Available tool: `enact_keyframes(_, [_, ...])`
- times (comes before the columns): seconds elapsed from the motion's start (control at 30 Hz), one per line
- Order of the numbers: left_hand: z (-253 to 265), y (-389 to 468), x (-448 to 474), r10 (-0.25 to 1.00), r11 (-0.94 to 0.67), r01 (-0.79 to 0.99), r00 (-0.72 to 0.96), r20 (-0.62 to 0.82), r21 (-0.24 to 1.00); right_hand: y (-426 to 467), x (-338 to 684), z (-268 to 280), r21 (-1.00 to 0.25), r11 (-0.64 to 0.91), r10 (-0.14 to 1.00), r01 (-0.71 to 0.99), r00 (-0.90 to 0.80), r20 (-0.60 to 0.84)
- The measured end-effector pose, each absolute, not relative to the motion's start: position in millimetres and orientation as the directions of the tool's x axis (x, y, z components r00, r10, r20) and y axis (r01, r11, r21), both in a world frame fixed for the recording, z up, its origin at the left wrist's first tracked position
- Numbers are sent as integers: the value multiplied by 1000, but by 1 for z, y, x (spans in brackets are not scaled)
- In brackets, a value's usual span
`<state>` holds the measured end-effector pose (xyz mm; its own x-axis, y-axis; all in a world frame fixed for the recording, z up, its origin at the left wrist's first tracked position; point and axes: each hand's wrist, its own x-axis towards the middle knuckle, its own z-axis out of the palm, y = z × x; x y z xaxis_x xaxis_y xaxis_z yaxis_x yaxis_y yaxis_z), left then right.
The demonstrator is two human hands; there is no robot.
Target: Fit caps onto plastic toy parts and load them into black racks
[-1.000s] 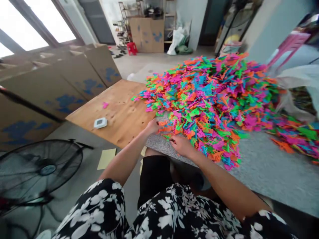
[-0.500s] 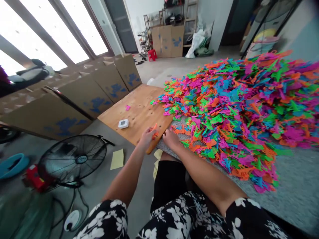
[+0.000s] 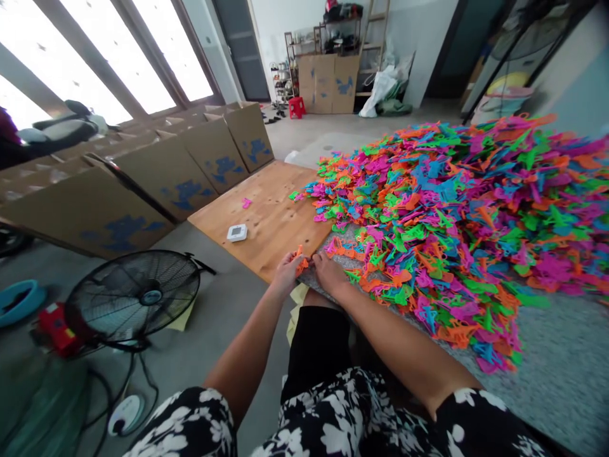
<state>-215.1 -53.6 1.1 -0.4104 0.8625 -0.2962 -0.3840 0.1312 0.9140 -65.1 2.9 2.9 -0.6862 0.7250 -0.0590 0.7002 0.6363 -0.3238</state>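
My left hand (image 3: 286, 271) is closed around an orange plastic piece (image 3: 301, 259) whose tip sticks up past the fingers. Its exact kind cannot be made out. Close beside it, my right hand (image 3: 329, 271) has its fingers drawn together, the fingertips nearly touching the orange piece; what they pinch, if anything, is hidden. Both hands are over the near right corner of a wooden board (image 3: 266, 219). To the right of them spreads a large heap of small plastic pieces (image 3: 419, 209) in orange, pink, green and blue.
On the board lie a small white device with a display (image 3: 236, 233) and one pink piece (image 3: 246, 203). Cardboard boxes (image 3: 204, 155) line the left side. A black fan (image 3: 143, 289) lies on the floor at left, near a blue basin (image 3: 21, 301). A red stool (image 3: 297, 107) stands farther back.
My right hand has shifted slightly and its fingers show closer to the orange piece in my left hand. The whole view has turned a little, and the fan now covers most of the yellow paper.
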Motion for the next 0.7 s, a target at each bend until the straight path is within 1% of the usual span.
enact_keyframes(0.07, [0,-52,-215,849,126,-404,-427,-309,906,5,-62,2,-310,646,714,697,-696,-77])
enact_keyframes(0.13, [-1,-50,-214,836,115,-416,-449,-314,902,8,-61,1,-304,631,729,714,-680,-82])
enact_keyframes(0.2, [-2,-50,-214,817,99,-411,-487,-310,906,11,-63,1,-302,625,740,720,-669,-64])
enact_keyframes(0.33, [-3,-52,-215,786,65,-420,-538,-306,905,11,-67,0,-326,642,725,694,-687,-36])
enact_keyframes(0.53, [0,-57,-214,788,34,-453,-536,-303,891,4,-78,1,-409,463,845,786,-531,-63])
enact_keyframes(0.6, [0,-56,-213,770,9,-448,-567,-292,894,4,-85,3,-444,397,877,803,-475,-76])
enact_keyframes(0.7, [-2,-53,-212,719,-27,-446,-630,-293,894,10,-92,5,-505,292,896,812,-417,-152])
